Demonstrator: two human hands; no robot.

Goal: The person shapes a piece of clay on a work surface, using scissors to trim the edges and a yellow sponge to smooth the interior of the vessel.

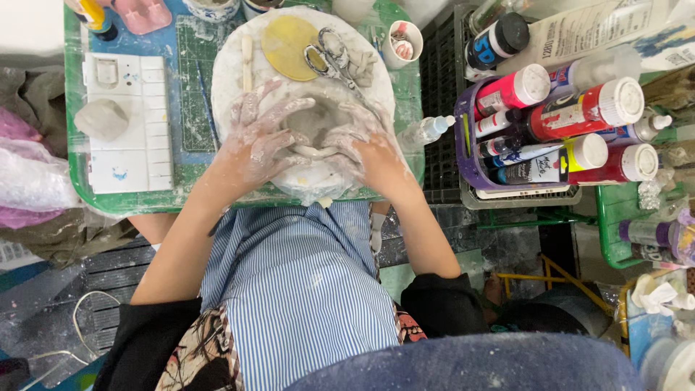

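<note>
At the far left a white plastic paint palette [129, 119] lies on the green table [79, 190], with a grey lump of clay [102, 118] resting on it. Next comes the round white board [232, 72], dusty and smeared, carrying a yellow disc [286, 45] and a pair of scissors [329, 58] at its far side. The left hand [253, 145], coated in pale slip, curls loosely around the left wall of a small clay bowl [313, 127] in the middle of the board. The right hand [365, 148] cups the other side, fingers bent against the wall, pressing rather than clenching. The bowl looks wet, soft and slippery, probably easy to dent, so it seems best supported from both sides low down, not pinched at the rim. Farther right, a purple basket [467, 156] holds smooth paint bottles [579, 112] with white caps.
</note>
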